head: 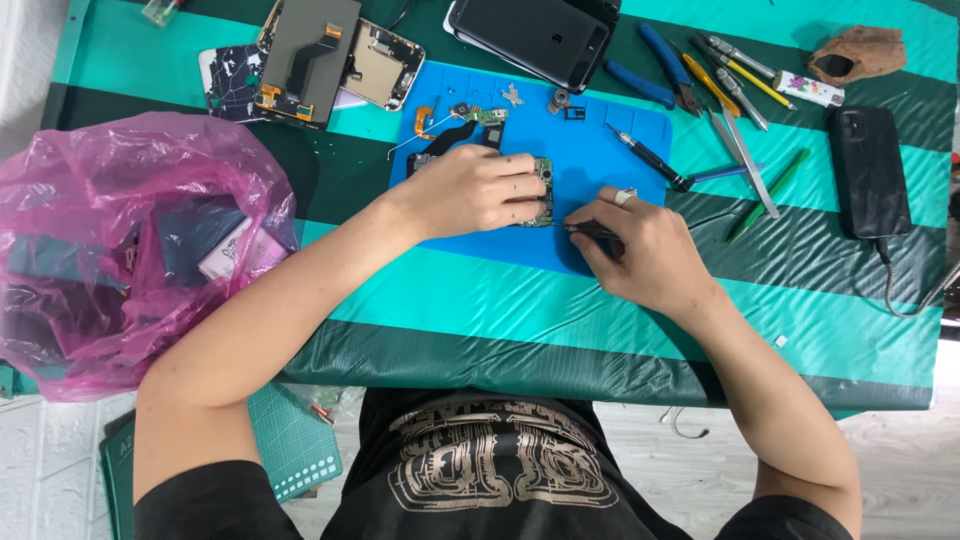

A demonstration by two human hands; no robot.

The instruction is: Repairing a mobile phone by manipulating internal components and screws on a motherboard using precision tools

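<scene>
My left hand [482, 190] presses down on a small green circuit board [543, 200] lying on the blue work mat [600, 160]. My right hand [640, 240] wears a ring and grips a thin dark tool [590, 231]. The tool's tip points left at the board's right edge. Most of the board is hidden under my left fingers. Loose phone parts, flex cables and small metal pieces [470, 120] lie on the mat just beyond the board.
A pink plastic bag [130, 250] of parts bulges at the left. Opened phone bodies [320, 60] and a dark phone back [530, 35] lie at the top. Screwdriver [648, 158], pliers, tweezers and pens sit right of the mat; a black phone [870, 170] on a cable lies far right.
</scene>
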